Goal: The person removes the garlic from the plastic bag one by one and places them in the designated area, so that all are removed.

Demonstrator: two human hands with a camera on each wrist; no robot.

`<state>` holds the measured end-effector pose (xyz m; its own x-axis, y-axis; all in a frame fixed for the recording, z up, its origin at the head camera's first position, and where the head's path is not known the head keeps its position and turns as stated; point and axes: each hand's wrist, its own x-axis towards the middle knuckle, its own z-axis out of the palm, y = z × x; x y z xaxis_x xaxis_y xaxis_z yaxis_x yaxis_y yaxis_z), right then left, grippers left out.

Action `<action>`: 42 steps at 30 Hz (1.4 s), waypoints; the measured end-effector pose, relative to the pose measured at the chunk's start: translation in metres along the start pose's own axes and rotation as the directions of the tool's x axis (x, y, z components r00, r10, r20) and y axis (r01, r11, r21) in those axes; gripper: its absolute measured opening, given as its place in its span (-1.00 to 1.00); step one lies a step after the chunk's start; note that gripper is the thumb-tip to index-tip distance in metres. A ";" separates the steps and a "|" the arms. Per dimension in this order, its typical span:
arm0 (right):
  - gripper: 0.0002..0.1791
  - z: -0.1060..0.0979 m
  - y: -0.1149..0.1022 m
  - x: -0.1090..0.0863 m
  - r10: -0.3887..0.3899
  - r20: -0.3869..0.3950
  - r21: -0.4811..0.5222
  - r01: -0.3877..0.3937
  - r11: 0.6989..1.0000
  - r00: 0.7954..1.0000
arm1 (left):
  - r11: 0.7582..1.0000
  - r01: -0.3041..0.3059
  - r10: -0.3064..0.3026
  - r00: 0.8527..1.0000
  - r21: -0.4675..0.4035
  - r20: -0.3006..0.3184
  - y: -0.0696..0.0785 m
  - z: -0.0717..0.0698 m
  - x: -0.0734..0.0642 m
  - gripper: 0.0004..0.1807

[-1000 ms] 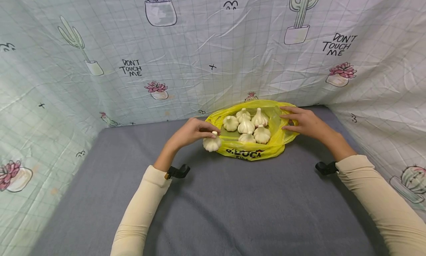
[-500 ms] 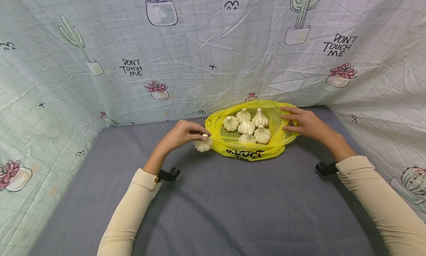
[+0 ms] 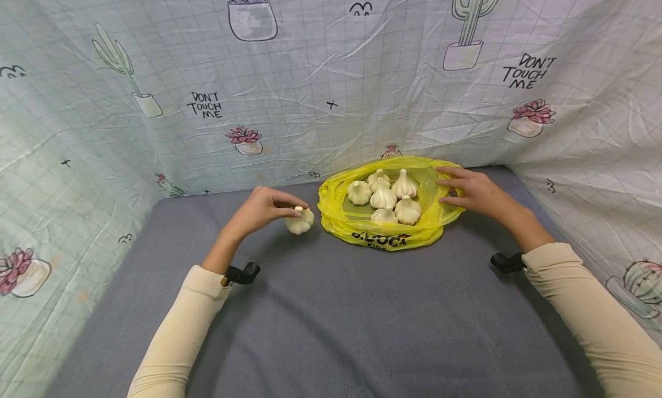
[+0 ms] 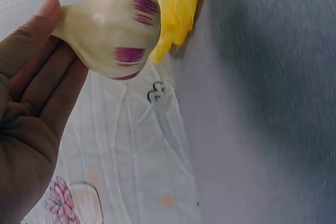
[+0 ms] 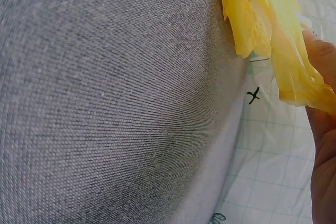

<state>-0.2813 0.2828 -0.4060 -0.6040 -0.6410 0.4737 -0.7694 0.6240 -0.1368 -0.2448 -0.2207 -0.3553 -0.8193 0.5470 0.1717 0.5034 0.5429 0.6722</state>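
Observation:
My left hand pinches a garlic bulb by its stem, left of the yellow plastic bag. In the left wrist view the garlic bulb shows purple streaks on its pale skin, with the thumb on one side of the stem and the fingers on the other. Several more garlic bulbs sit inside the bag's wide mouth. My right hand grips the bag's right edge; in the right wrist view the yellow film passes between thumb and fingers.
A grey cloth covers the table. Behind it and at both sides hangs a pale curtain printed with cacti and lettering. The bag lies near the table's back edge, close to the curtain.
My left hand has moved left, carrying the garlic bulb from the bag's left rim to a spot beside the bag. The right hand and the bag stay almost where they were.

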 end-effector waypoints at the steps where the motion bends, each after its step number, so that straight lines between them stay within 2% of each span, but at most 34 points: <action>1: -0.46 0.000 0.000 0.000 -0.002 0.000 -0.003 0.002 1.000 1.000 | 1.000 0.010 -0.010 1.000 0.008 -0.003 0.000 -0.002 -0.001 -0.78; 5: -0.45 0.000 0.001 -0.001 0.002 0.002 -0.004 -0.002 1.000 1.000 | 0.999 0.045 -0.044 0.999 0.031 -0.025 -0.002 -0.012 -0.005 -0.78; 11: -0.45 0.000 0.001 -0.002 0.000 -0.001 0.001 0.000 1.000 1.000 | 0.997 0.071 -0.071 0.996 0.013 -0.056 -0.008 -0.028 -0.010 -0.77; 21: -0.47 0.000 -0.001 -0.002 0.002 -0.004 0.005 -0.001 1.000 1.000 | 0.991 0.137 -0.136 0.986 0.005 -0.099 -0.030 -0.052 -0.014 -0.77; 26: -0.47 0.001 0.000 -0.002 0.001 0.005 0.003 -0.001 1.000 1.000 | 0.990 0.140 -0.136 0.985 0.033 -0.108 -0.040 -0.063 -0.012 -0.77; 34: -0.48 0.001 0.000 -0.002 0.004 0.012 0.012 -0.004 1.000 1.000 | 0.983 0.182 -0.179 0.977 0.015 -0.120 -0.055 -0.075 -0.008 -0.72; 42: -0.48 0.001 -0.001 0.000 -0.003 0.007 0.008 0.003 1.000 1.000 | 0.973 0.225 -0.217 0.968 0.058 -0.129 -0.068 -0.083 -0.007 -0.70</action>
<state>-0.2807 0.2817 -0.4071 -0.6033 -0.6458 0.4679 -0.7727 0.6187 -0.1424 -0.2962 -0.3143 -0.3430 -0.9373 0.3294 0.1137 0.3208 0.6884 0.6506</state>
